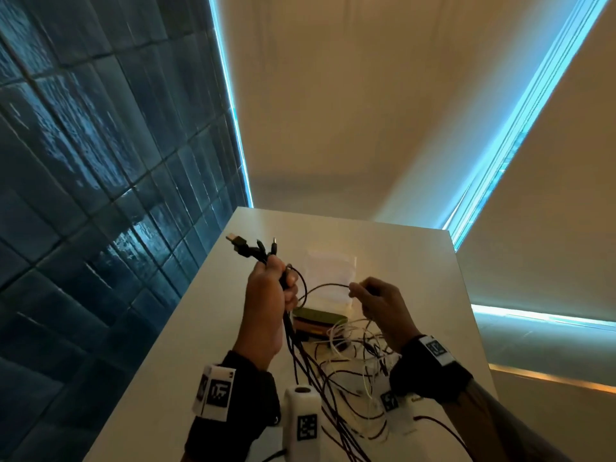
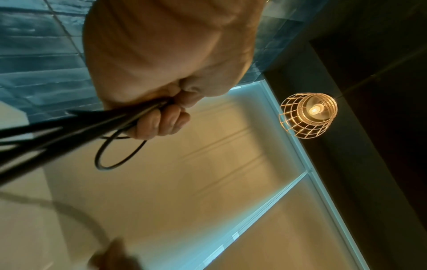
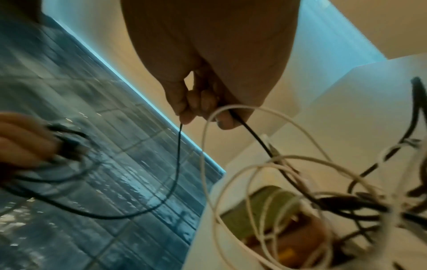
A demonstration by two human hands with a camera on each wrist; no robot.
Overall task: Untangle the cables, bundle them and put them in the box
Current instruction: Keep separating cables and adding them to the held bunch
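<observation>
My left hand (image 1: pixel 283 283) is raised over the white table (image 1: pixel 206 328) and grips a bundle of black cables (image 1: pixel 293 341). Their plugs (image 1: pixel 253 248) stick up above the fist. The wrist view shows the same grip (image 2: pixel 159 118), with a small black loop (image 2: pixel 115 160) hanging below. My right hand (image 1: pixel 355 290) pinches a thin black cable (image 1: pixel 328 285) that arcs across to the left hand. The pinch (image 3: pixel 184 118) is plain in the right wrist view. A tangle of white and black cables (image 1: pixel 353 365) lies under both hands. Behind it stands a pale translucent box (image 1: pixel 330 266).
A green and a brown flat item (image 1: pixel 320 320) lie stacked between the box and the tangle. A white cylinder with a marker (image 1: pixel 303 418) is near my left wrist. Blue tiled wall (image 1: pixel 83 195) runs along the table's left. A caged lamp (image 2: pixel 309 115) hangs overhead.
</observation>
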